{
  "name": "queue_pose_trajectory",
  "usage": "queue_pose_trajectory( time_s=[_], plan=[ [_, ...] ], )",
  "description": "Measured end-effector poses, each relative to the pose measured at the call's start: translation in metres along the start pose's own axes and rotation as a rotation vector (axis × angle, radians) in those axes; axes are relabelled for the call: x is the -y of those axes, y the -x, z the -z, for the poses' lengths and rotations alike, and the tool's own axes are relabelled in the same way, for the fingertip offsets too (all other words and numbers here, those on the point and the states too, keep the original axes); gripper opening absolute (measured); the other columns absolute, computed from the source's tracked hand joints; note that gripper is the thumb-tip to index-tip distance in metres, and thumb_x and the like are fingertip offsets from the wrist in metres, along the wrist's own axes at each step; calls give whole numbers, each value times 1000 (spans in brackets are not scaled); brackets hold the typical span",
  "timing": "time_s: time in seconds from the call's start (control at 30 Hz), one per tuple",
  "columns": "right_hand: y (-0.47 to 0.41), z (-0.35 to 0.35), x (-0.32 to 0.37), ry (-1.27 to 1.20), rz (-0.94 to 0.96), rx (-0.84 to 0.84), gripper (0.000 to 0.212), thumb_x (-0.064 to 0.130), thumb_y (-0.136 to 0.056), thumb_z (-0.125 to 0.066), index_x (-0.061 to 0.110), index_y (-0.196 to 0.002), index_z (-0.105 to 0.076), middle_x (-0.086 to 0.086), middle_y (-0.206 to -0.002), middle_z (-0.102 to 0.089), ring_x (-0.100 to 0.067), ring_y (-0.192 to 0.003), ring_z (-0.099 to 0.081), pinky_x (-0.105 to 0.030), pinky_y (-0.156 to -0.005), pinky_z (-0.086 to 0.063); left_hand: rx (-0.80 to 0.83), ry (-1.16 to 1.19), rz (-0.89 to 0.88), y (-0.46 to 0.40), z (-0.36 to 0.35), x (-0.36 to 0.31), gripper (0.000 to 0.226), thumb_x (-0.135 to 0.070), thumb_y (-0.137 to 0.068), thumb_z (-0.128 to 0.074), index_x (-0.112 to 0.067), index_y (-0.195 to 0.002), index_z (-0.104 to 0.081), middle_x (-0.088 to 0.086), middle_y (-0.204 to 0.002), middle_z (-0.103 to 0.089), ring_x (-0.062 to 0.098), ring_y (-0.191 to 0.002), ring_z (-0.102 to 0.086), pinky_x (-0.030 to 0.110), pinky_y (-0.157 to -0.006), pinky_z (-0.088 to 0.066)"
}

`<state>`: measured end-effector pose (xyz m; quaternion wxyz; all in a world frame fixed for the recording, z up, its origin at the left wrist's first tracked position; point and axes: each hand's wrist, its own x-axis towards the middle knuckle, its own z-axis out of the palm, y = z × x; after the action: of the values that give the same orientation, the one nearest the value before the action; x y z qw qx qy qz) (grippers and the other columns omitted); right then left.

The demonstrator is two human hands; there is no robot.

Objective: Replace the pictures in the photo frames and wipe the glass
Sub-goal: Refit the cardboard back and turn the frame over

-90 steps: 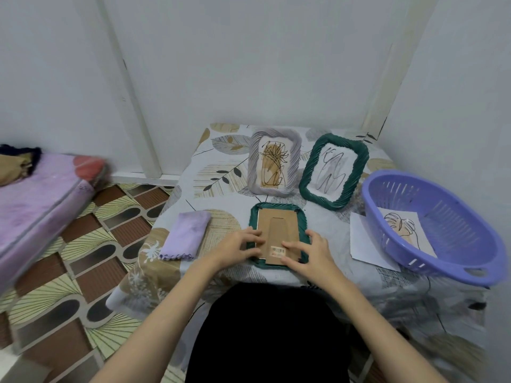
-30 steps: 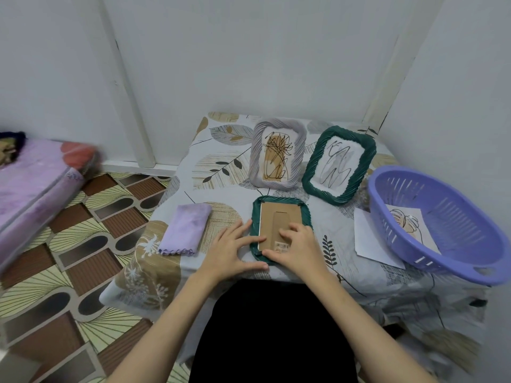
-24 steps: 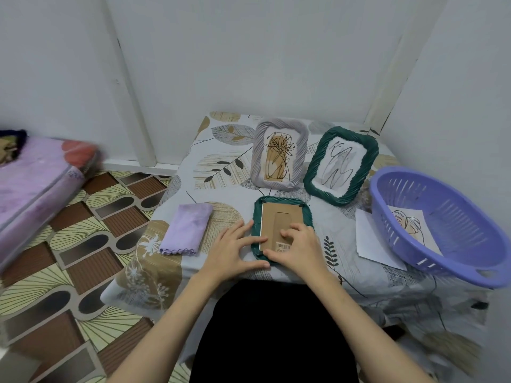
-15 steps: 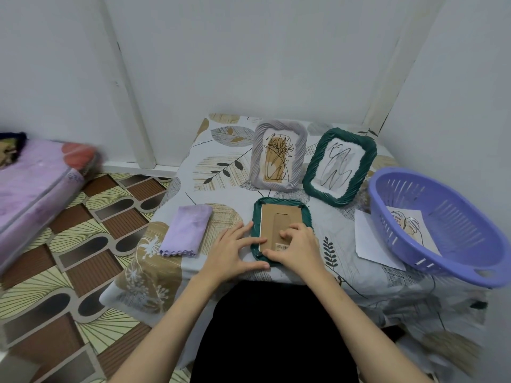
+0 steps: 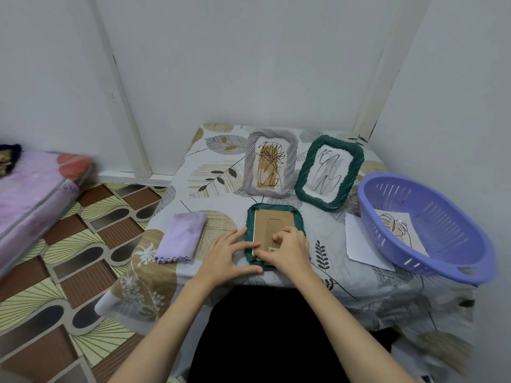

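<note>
Hands work at the near edge of the table [image 5: 359, 280], on a green frame [image 5: 299, 217] that lies face down with its brown cardboard backing [image 5: 272, 226] turned up. Its long axis runs from the near edge toward the far edge, and the cut-out stand on the backing runs the same way. The left hand [image 5: 228, 257] lies flat with fingers spread, fingertips touching the frame's left rim and lower-left corner, clasping nothing. The right hand [image 5: 287, 248] presses on the lower right of the backing with fingers curled; whether they pinch a tab there I cannot tell. A folded purple cloth [image 5: 181, 236] lies toward the table's left edge, near the left hand but apart from it. Two frames stand upright near the far edge, faces toward the person, long axes vertical: a grey frame [image 5: 291, 167] with a brown line drawing, and just to its right a second green frame [image 5: 349, 179], tilted clockwise. A purple basket [image 5: 470, 244] sits at the right edge holding a picture [image 5: 398, 225], with a white sheet [image 5: 359, 244] partly under it.
</note>
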<state>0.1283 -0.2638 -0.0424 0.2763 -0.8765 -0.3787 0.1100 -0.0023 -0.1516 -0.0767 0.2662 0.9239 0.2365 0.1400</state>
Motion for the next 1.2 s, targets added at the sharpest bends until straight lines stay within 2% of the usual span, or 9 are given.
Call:
queue_pose_trajectory(
  time_s=[0.23, 0.37, 0.5, 0.6, 0.7, 0.8, 0.97, 1.1, 1.2],
  plan=[
    [17, 22, -34, -183, -4, -36, 57, 31, -77, -71, 16, -128, -53, -9, -133, -42, -21, -127, -36, -32, -107, -30, 52, 198, 130, 1, 8, -9, 108, -89, -48, -47, -40, -142, -25, -1, -151, -28, 19, -140, -22, 41, -115, -21],
    [22, 19, -38, -99, 65, 52, 39, 36, -82, -66, 27, -120, -61, -7, -138, -39, -23, -128, -29, -35, -110, -26, -14, 558, 269, -5, 9, -40, 61, -36, -88, -57, -9, -138, -36, 3, -137, -45, 19, -126, -44, 23, -101, -32],
    [22, 36, -23, -43, 78, 28, 45, 61, -81, -52, 35, -116, -61, 3, -138, -43, -21, -124, -34, -37, -105, -30, -172, 1339, 521, -22, 21, -55, 54, -44, -97, -29, -4, -131, -40, 10, -118, -55, 24, -103, -55, 33, -87, -43],
    [21, 59, 0, -13, 227, 9, 75, 80, -69, -43, 45, -135, -35, 10, -131, -50, -17, -114, -45, -37, -96, -39, -147, 1718, 484, -31, 36, -64, 61, -56, -94, -19, -8, -126, -40, 14, -110, -62, 30, -99, -61, 40, -89, -44],
    [19, 67, 10, 175, 374, -21, 66, 54, -85, -48, 50, -141, -14, 4, -116, -56, -22, -102, -53, -37, -81, -49, -41, 1728, 398, -35, 37, -72, 66, -60, -92, -17, -9, -125, -43, 12, -108, -68, 28, -96, -67, 41, -90, -45],
    [15, 76, 6, 201, 379, -158, 52, 23, -93, -42, 36, -142, -29, 0, -117, -59, -23, -97, -56, -34, -73, -49, -43, 1669, 427, -36, 33, -72, 62, -54, -94, -22, -8, -131, -42, 11, -121, -61, 28, -107, -61, 36, -88, -46],
    [10, 83, -10, -408, 125, -304, 48, 7, -94, -44, 25, -138, -40, -3, -78, -62, -4, -47, -42, -15, -45, -32, -63, 1400, 502, -28, 16, -68, 46, -22, -95, -45, -10, -138, -37, 16, -134, -45, 25, -109, -53, 29, -85, -43],
    [10, 63, -26, -890, -120, -197, 46, 1, -91, -50, 12, -135, -44, -1, -130, -54, -12, -107, -55, -35, -99, -46, 38, 1251, 438, -26, 10, -71, 71, -7, -85, -61, -17, -143, -24, 19, -142, -37, 31, -119, -50, 43, -100, -43],
    [15, 43, -36, -972, -222, -132, 43, 2, -91, -51, 10, -133, -46, -9, -134, -53, -23, -119, -54, -44, -105, -41, -19, 868, 393, -28, 8, -68, 79, -9, -79, -69, -15, -144, -25, 10, -146, -31, 27, -123, -45, 39, -104, -39]
  ],
)
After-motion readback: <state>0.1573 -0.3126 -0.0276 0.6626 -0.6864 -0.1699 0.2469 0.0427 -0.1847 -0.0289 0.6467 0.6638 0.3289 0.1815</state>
